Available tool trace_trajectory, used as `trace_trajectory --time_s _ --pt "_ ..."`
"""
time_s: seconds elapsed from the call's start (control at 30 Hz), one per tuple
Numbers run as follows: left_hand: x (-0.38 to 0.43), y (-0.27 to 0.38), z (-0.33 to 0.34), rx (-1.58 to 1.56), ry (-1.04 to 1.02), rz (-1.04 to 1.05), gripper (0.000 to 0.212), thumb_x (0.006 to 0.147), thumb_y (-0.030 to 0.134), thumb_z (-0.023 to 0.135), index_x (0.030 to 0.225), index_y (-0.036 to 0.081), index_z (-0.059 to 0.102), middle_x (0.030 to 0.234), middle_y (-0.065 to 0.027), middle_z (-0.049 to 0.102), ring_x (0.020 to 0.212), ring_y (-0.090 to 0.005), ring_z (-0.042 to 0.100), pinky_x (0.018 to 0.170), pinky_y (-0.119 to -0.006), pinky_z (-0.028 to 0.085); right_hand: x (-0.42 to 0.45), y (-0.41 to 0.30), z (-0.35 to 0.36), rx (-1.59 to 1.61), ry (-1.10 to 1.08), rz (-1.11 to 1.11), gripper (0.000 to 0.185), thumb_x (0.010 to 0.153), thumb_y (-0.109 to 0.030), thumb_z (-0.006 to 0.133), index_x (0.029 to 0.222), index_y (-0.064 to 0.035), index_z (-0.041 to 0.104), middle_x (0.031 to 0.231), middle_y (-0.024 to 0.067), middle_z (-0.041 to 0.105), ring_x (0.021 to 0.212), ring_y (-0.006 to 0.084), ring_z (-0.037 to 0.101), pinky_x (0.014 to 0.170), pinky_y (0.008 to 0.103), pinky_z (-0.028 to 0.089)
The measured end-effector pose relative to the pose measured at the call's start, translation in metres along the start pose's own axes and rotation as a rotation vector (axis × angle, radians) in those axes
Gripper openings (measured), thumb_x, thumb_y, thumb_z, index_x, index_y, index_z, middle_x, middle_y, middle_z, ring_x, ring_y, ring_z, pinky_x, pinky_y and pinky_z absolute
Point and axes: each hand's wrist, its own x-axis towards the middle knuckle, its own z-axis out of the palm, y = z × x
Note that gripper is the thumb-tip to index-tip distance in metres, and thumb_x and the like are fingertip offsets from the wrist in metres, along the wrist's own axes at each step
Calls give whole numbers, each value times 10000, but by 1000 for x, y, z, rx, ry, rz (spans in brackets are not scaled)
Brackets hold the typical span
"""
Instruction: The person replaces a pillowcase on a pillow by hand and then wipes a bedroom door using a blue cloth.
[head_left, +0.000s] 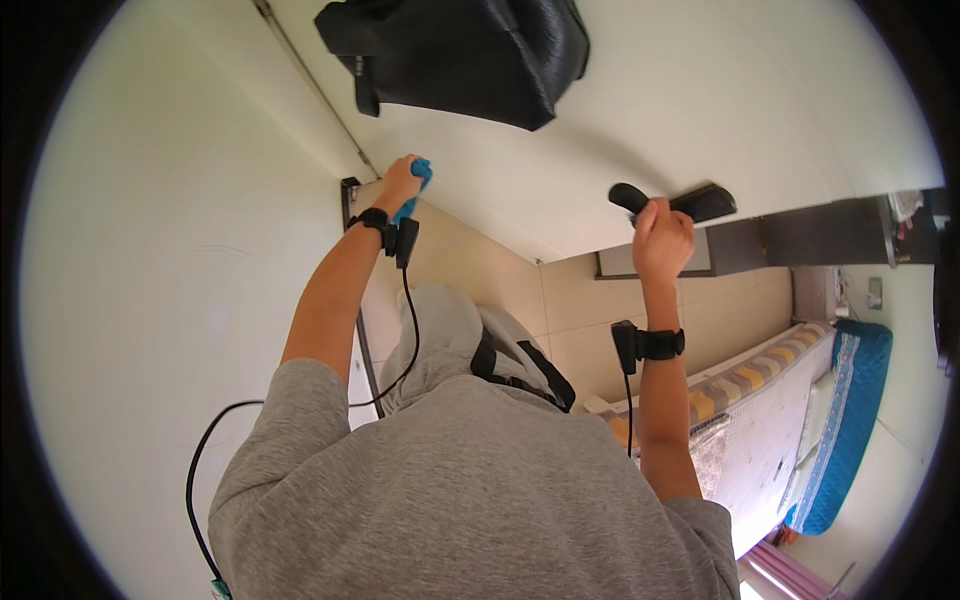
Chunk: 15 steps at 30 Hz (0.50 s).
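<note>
My left hand (399, 182) grips a crumpled blue cloth (421, 174) near the left side of a white door-like panel (495, 187). Part of the cloth hangs down behind my wrist. On the panel's right side, my right hand (664, 241) is closed around a black handle (628, 198), probably a door lever. Its dark backing plate (705, 202) shows to the right of my fingers. A black leather-like bag (457, 60) hangs on the panel above and between my hands, its top cut off by the picture's edge.
A white wall (165, 285) stands close on my left. Black cables (196, 480) run from devices strapped to both wrists. Below lies a beige tiled floor (510, 292). To the right are a dark cabinet (739, 247) and a bed (757, 450) with a blue headboard (855, 427).
</note>
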Motion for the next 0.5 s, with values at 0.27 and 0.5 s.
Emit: trace_trajectory --time_s 0.27,0.5 --pt "-23 1 -34 -515 -30 -211 566 723 359 655 1134 29 451 1001 -164 547 822 -250 596 577 -319 528 -6 5 -4 -49 -40 68 230 837 -193 441 676 -68 549 561 126 540 605 301 546 659 379 449" --pt "17 -6 -88 -1233 315 -471 606 749 440 606 1138 27 393 1049 -155 505 862 -258 580 580 -351 546 -15 17 2 -166 -72 180 324 873 -206 382 743 -26 618 699 135 607 724 308 564 672 404 443"
